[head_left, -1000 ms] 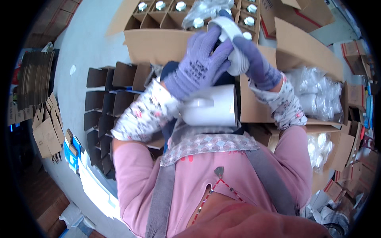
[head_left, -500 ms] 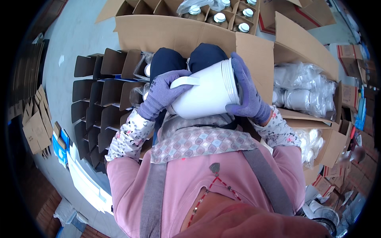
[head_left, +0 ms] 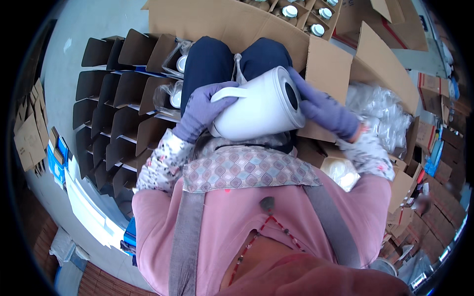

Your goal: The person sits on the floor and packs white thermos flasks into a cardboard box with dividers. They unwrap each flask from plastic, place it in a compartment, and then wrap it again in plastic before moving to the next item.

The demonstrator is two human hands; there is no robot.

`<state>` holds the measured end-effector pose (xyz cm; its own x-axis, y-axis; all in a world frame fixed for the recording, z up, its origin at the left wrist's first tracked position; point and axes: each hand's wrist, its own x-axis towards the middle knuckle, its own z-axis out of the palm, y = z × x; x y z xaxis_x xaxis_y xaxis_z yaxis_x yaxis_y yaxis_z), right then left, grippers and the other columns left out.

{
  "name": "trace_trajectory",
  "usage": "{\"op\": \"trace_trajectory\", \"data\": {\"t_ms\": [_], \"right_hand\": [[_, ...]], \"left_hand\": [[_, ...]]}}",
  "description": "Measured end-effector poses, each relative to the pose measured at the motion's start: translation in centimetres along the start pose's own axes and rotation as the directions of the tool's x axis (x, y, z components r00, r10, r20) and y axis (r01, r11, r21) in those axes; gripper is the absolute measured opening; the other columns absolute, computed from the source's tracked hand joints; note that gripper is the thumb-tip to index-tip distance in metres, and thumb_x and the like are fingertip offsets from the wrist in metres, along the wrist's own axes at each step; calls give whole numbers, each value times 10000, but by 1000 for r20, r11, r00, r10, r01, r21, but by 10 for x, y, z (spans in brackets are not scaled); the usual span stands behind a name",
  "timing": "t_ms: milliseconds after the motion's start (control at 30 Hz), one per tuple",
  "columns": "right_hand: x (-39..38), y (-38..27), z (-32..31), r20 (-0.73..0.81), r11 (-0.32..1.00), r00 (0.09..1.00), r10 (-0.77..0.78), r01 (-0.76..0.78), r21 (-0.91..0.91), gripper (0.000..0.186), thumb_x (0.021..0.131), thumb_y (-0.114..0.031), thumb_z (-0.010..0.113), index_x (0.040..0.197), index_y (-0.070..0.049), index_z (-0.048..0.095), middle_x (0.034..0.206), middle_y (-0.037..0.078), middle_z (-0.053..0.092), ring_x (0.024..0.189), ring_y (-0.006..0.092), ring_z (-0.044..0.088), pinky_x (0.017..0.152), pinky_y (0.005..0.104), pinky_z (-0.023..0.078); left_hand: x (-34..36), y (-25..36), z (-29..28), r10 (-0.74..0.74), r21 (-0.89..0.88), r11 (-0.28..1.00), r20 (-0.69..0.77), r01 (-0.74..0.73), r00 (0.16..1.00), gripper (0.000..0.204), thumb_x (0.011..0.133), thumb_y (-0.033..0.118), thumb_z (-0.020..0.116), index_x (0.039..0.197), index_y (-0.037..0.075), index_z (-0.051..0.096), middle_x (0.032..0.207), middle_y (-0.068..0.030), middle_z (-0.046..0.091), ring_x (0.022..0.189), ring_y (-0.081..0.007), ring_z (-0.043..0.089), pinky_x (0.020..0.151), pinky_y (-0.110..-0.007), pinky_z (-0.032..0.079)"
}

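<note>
Taking the white jug [head_left: 252, 111] as the clock's centre, it lies tilted on the lap, against the navy-trousered knees [head_left: 210, 61], with its ringed end and round dark opening [head_left: 290, 96] facing between 2 and 3 o'clock. At 9 o'clock the purple-gloved left hand [head_left: 205, 109] grasps the jug beside its curved handle [head_left: 229, 93]. At 3 o'clock the gloved right hand [head_left: 323, 109] lays its extended fingers along the ringed end; I cannot tell whether it presses or grips there.

Farther out at 9 o'clock stand brown cardboard dividers [head_left: 127, 90] in a grid, with clear-bagged white items [head_left: 175, 96] in the cells nearest the knees. At 1 o'clock, a partitioned carton [head_left: 237, 22] holds white-capped bottles [head_left: 317, 30], one to a cell where visible. At 3 o'clock, an open carton [head_left: 387, 69] is filled with clear plastic bags [head_left: 380, 116] around whitish contents. At 4 o'clock, partly behind the right sleeve [head_left: 368, 155], another box [head_left: 402, 189] holds a white, plastic-wrapped bundle [head_left: 342, 173].
</note>
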<state>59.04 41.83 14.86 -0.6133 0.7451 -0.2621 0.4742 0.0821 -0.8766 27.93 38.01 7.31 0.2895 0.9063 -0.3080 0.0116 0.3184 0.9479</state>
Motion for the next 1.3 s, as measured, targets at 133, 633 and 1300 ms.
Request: {"op": "trace_trajectory", "data": {"t_ms": [133, 633, 1300], "right_hand": [[-68, -20, -51, 200, 347, 980, 15, -193, 918, 590, 1008, -413, 324, 1360, 52, 417, 918, 140, 651, 558, 207, 613, 535, 316, 513], [68, -50, 26, 26, 734, 814, -581, 538, -415, 712, 733, -394, 699, 1319, -31, 517, 1354, 201, 478, 1290, 361, 417, 1073, 454, 323], [56, -35, -19, 107, 871, 994, 12, 43, -490, 272, 717, -306, 737, 933, -146, 699, 921, 67, 643, 922, 261, 601, 864, 401, 451]], "left_hand": [[-22, 1, -3, 121, 21, 993, -161, -119, 980, 401, 848, 195, 709, 1184, -11, 634, 1113, -115, 681, 973, -149, 647, 879, -278, 499], [-30, 12, -2, 248, 251, 940, -35, -231, 968, 514, 788, 228, 754, 1200, -28, 585, 1226, -149, 618, 1085, -208, 600, 935, -325, 464], [-38, 3, 15, 479, 446, 811, -136, -379, 867, 215, 781, 161, 730, 824, -21, 626, 1214, -211, 619, 1047, -318, 640, 880, -351, 494]]}}
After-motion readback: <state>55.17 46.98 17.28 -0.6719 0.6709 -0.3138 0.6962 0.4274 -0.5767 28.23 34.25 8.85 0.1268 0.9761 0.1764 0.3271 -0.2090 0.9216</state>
